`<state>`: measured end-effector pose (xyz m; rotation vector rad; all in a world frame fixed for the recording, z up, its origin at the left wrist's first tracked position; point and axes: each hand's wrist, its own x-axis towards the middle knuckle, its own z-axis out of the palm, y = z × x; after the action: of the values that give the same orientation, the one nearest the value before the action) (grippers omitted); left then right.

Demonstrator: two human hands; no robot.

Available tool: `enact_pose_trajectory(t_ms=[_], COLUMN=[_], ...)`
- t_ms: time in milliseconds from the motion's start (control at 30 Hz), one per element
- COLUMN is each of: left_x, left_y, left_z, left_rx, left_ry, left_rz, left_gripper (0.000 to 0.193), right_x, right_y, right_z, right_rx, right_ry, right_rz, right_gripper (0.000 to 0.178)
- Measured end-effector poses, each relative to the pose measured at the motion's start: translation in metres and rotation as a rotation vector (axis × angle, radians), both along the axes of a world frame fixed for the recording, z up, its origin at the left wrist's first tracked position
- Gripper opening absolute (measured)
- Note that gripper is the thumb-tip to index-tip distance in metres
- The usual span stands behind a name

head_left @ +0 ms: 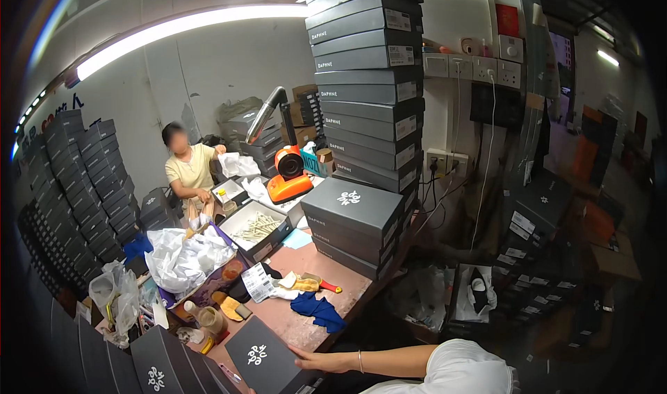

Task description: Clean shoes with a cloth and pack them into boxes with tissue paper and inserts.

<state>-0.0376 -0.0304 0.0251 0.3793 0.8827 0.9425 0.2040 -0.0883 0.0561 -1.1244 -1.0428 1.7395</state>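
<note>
A dark grey shoe box (264, 335) with a white printed mark on its lid lies at the near edge of the pink-topped table (356, 283). My right hand (321, 361) grips the right side of this box, its fingertips on the lid's edge; part of the grip is hidden. A bracelet circles the wrist, and the forearm comes in from a white sleeve at the right. Just beyond the box lie a dark blue cloth (318, 312), a yellow sponge-like pad (231, 306) and a brush-like tool with a red handle (332, 286). My left hand is out of view.
A tall stack of shoe boxes (368, 109) rises at the table's right edge. White paper (187, 258) fills a box on the left. An orange machine (290, 186) stands farther back, near a co-worker in yellow (187, 168). More boxes (149, 359) crowd the near left.
</note>
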Motion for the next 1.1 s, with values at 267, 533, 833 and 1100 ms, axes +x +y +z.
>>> enact_pose_trajectory(t_ms=[267, 533, 833, 1100], left_x=[0.001, 0.029, 0.039, 0.026], left_y=[0.006, 0.044, 0.069, 0.062], left_z=[0.050, 0.040, 0.039, 0.064], left_rx=[1.342, 1.174, 0.699, 0.683], left_ry=[1.134, 1.107, 0.276, 0.364], left_rz=[0.000, 0.178, 0.114, 0.105], left_gripper=[0.056, 0.065, 0.043, 0.054], right_x=[0.001, 0.013, 0.014, 0.001], right_y=[0.025, 0.039, 0.064, 0.073], right_z=[0.003, 0.029, 0.016, 0.033], right_rx=[0.466, 0.515, 0.147, 0.376], right_ry=[-0.341, -0.446, -0.253, -0.349], right_rz=[-0.105, -0.277, -0.310, -0.276], right_gripper=[0.086, 0.077, 0.062, 0.068])
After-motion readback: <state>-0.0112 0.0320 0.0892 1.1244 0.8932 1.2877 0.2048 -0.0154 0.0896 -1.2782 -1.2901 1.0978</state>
